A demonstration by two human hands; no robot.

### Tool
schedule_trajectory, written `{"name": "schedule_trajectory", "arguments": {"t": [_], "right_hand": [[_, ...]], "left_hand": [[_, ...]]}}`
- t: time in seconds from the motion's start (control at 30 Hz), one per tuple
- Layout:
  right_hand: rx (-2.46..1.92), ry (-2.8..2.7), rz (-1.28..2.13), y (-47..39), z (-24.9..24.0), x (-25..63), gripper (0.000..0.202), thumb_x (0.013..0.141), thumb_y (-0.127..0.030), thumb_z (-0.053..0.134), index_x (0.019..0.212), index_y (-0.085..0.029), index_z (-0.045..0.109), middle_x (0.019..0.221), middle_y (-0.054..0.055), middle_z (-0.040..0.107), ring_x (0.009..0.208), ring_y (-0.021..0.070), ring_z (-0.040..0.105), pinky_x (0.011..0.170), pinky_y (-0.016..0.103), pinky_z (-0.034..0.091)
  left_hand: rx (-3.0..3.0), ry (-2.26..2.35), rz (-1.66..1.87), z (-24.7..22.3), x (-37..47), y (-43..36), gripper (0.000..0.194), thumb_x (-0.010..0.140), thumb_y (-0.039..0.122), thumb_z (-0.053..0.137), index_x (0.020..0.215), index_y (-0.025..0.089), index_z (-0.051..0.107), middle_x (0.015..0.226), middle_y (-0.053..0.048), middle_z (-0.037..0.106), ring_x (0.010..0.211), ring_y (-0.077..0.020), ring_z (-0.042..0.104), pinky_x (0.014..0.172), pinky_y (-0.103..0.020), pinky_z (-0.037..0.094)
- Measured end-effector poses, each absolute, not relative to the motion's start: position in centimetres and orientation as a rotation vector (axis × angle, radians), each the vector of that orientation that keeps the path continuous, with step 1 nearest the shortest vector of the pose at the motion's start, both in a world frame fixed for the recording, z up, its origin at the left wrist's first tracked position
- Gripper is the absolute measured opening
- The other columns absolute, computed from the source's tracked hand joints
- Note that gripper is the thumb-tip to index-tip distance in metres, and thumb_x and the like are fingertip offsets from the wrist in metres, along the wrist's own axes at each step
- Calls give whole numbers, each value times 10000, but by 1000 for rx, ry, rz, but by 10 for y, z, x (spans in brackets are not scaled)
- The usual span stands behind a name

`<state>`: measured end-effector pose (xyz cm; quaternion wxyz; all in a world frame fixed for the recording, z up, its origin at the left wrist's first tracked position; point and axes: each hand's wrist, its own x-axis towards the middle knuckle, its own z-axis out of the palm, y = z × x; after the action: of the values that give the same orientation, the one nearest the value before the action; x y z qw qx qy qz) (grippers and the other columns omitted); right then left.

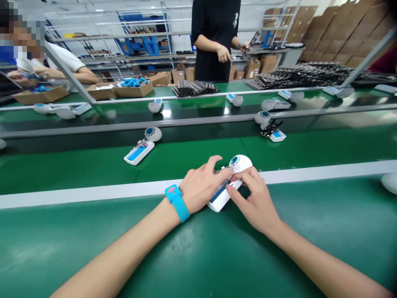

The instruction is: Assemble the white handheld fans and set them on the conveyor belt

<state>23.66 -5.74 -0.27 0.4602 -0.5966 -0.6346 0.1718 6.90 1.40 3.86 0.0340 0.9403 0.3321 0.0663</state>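
A white plastic device housing point(219, 203) lies tilted across the pale strip at the edge of the near work surface. It has a round head with a teal disc and a rectangular handle with a dark blue insert. My left hand point(198, 188), with a bright blue band at the wrist, grips the housing from the left, one finger raised and another bent over its neck. From the right, my right hand point(257, 203) pinches the housing's side near the neck with thumb and fingers. The fingers hide much of the middle, so any small part between them cannot be made out.
On the green conveyor point(192, 155) lie a similar housing point(139, 151) at left and another with a black circuit board point(270, 129) at right. A metal rail point(186, 123) runs behind. Beyond are cartons point(136, 90), stacked boards point(297, 75) and a standing person point(215, 41).
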Motion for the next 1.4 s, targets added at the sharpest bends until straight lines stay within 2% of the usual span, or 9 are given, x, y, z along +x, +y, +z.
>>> {"name": "schedule_trajectory", "arguments": {"t": [0.1, 0.23, 0.33, 0.53, 0.8, 0.9, 1.03, 1.23, 1.4], "right_hand": [[-1409, -1527, 489, -56, -4, 239, 84, 874, -310, 594, 878, -226, 604, 917, 35, 531, 845, 208, 547, 756, 370, 432], [-1389, -1466, 535, -53, -5, 241, 65, 832, -239, 565, 774, -219, 545, 872, 22, 505, 815, 190, 529, 719, 336, 420], [-1438, -1468, 526, -51, -5, 240, 52, 754, -181, 551, 732, -215, 519, 850, 18, 498, 776, 184, 515, 688, 330, 407], [-1562, -1645, 367, -52, -3, 244, 173, 812, -172, 556, 919, -228, 681, 910, 45, 573, 860, 219, 549, 778, 386, 380], [-1427, -1872, 388, -47, -7, 252, 282, 960, -177, 540, 736, -207, 707, 770, 36, 621, 779, 191, 492, 729, 358, 317], [-1354, -1809, 421, -45, -8, 253, 315, 950, -172, 553, 654, -193, 659, 742, 25, 627, 743, 175, 498, 706, 343, 318], [-1328, -1686, 500, -44, -5, 252, 309, 899, -150, 570, 594, -184, 594, 625, -9, 521, 637, 143, 479, 637, 305, 334], [-1346, -1589, 529, -47, -1, 251, 352, 855, -122, 542, 522, -188, 447, 594, -24, 437, 569, 115, 433, 556, 273, 309], [-1323, -1583, 569, -47, -1, 251, 344, 865, -138, 547, 532, -185, 476, 617, -15, 470, 579, 115, 460, 558, 270, 331]], "left_hand": [[3111, 914, 232, 36, 69, 15, 216, 986, 238, 451, 1133, 224, 607, 1446, -140, 482, 1116, -312, 609, 720, -404, 573], [3229, 701, 401, 30, 69, 17, 235, 988, 319, 477, 1091, 180, 635, 1372, -150, 566, 1135, -325, 577, 796, -459, 536], [3311, 643, 620, 24, 69, 17, 204, 1001, 225, 465, 1023, 169, 660, 1296, -130, 636, 1115, -298, 598, 801, -437, 512], [3428, 512, 913, 20, 71, 19, 229, 995, 128, 480, 885, 123, 681, 1201, -100, 712, 1071, -261, 643, 784, -408, 495], [3016, 539, 961, 10, 73, 15, 200, 1025, 245, 454, 1134, 138, 584, 1258, -147, 668, 1081, -239, 656, 842, -379, 577], [2694, 654, 958, 9, 75, 14, 359, 1028, 365, 452, 1307, 141, 479, 1304, -173, 602, 1171, -252, 619, 951, -410, 567], [2679, 750, 799, 10, 74, 14, 336, 1046, 360, 392, 1280, 166, 533, 1318, -161, 542, 1022, -216, 659, 893, -396, 586], [2797, 782, 574, 17, 73, 10, 435, 1048, 419, 356, 1319, 125, 527, 1184, -146, 629, 1011, -268, 653, 848, -441, 592], [2652, 819, 498, 26, 72, 9, 436, 1050, 390, 365, 1420, 189, 479, 1171, -102, 614, 1013, -230, 648, 888, -407, 574]]}}
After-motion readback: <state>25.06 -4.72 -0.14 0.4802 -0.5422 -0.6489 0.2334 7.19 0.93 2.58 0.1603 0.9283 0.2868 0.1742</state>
